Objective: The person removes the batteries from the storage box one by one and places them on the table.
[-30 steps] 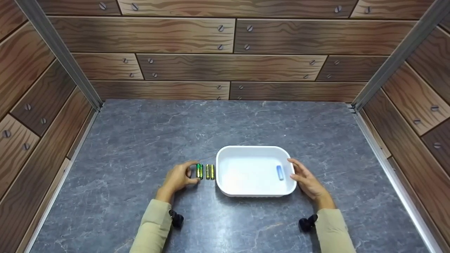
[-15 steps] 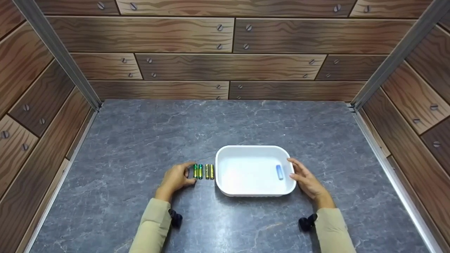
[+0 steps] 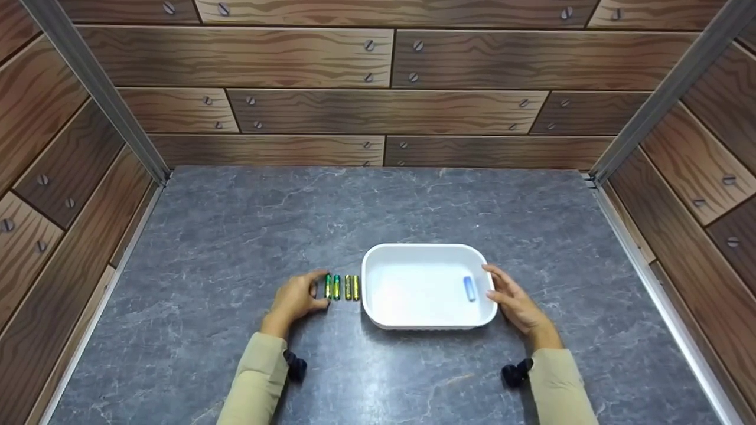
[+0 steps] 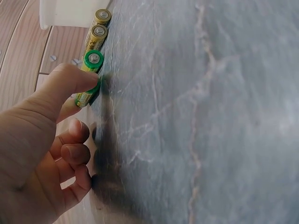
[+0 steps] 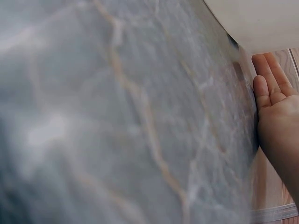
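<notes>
My left hand (image 3: 294, 300) pinches a green-and-gold battery (image 3: 328, 287) endwise between thumb and index finger. The other fingers are bent beneath, as the left wrist view shows. Just right of it stands apart a second green-and-gold battery (image 3: 337, 287), then two gold batteries (image 3: 352, 288) side by side, close to the tub's left wall. A white plastic tub (image 3: 428, 324) sits on the table, and inside, near its right end, lies a small blue cylinder (image 3: 469, 288). My right hand (image 3: 522, 307) rests at the tub's right rim, its fingers fairly straight along the outer wall.
The grey marbled tabletop (image 3: 266, 218) is bounded by wood-patterned panels (image 3: 331, 112) at the back and both sides. Metal strips (image 3: 667, 313) run along the side edges. A small black device (image 3: 295, 366) sits at each wrist.
The left hand has shifted slightly left with its battery, opening a gap between the two green ones. Over the last half second little has changed; the right hand and tub stay put.
</notes>
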`<move>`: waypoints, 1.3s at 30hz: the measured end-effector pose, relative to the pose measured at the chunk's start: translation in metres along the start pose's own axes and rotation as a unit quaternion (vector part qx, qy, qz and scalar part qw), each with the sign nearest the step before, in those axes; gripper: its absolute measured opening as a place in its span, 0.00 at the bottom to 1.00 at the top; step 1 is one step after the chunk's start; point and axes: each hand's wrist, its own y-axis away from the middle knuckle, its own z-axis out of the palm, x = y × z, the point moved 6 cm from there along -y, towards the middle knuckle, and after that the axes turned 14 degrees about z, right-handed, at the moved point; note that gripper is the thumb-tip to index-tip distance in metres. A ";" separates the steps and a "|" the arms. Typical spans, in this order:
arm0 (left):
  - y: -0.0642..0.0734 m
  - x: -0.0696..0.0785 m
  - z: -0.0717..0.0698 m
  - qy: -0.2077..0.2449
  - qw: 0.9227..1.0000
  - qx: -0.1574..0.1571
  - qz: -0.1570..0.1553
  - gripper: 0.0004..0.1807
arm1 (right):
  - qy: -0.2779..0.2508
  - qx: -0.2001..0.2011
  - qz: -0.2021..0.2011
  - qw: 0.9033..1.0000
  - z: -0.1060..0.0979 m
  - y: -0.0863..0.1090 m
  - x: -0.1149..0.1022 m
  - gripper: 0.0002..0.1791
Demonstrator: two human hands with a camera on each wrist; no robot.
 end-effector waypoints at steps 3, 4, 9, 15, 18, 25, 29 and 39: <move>0.000 0.000 0.000 0.002 1.000 -0.004 -0.007 0.34 | 0.000 0.000 -0.001 1.000 0.000 0.000 -0.001 0.28; 0.000 0.000 0.000 0.000 1.000 -0.005 -0.009 0.34 | -0.001 0.001 0.002 1.000 0.000 0.000 0.000 0.28; 0.000 0.002 0.000 0.004 1.000 -0.008 -0.017 0.33 | -0.002 0.011 0.011 1.000 0.000 0.000 0.001 0.28; -0.002 0.006 -0.004 0.019 1.000 0.002 -0.015 0.32 | -0.007 0.003 0.007 1.000 0.000 0.000 0.001 0.28; -0.003 0.009 -0.007 0.021 1.000 0.007 -0.008 0.32 | -0.008 0.002 0.005 1.000 0.000 0.000 0.001 0.28; -0.004 0.016 -0.011 0.020 1.000 0.011 0.001 0.29 | -0.008 -0.001 0.001 1.000 -0.001 -0.002 0.002 0.28; -0.006 0.021 -0.014 0.020 1.000 0.011 0.009 0.28 | -0.002 0.013 0.013 1.000 -0.002 -0.001 0.002 0.28; -0.009 0.037 -0.022 0.017 0.999 0.032 0.039 0.27 | 0.000 0.002 0.012 1.000 -0.002 -0.001 0.002 0.27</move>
